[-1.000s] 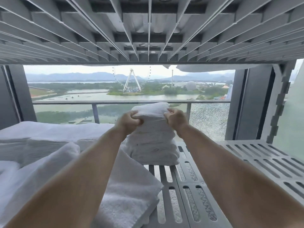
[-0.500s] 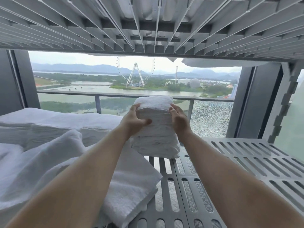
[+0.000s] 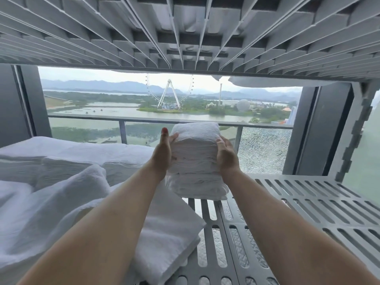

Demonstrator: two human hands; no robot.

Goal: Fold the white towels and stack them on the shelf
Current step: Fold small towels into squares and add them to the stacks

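Lying crumpled at the far left, a loose towel (image 3: 51,202) rests on the shelf, with a thicker folded towel (image 3: 170,233) just beside it toward the middle. The left grip (image 3: 163,154) is spread flat with fingers straight, its palm pressing the left side of the stack of folded white towels (image 3: 195,161). That stack stands on the slotted shelf (image 3: 308,204), toward its back. The right grip (image 3: 227,158) is likewise spread, fingers loosely bent against the stack's right side, pinching nothing. The stack looks light but soft and squashy, its layers apt to slide or lean. Broad palms held low on both sides and squeezing evenly should serve better than fingertips on the top towel. Rightward, the shelf's grey slotted panels run on.
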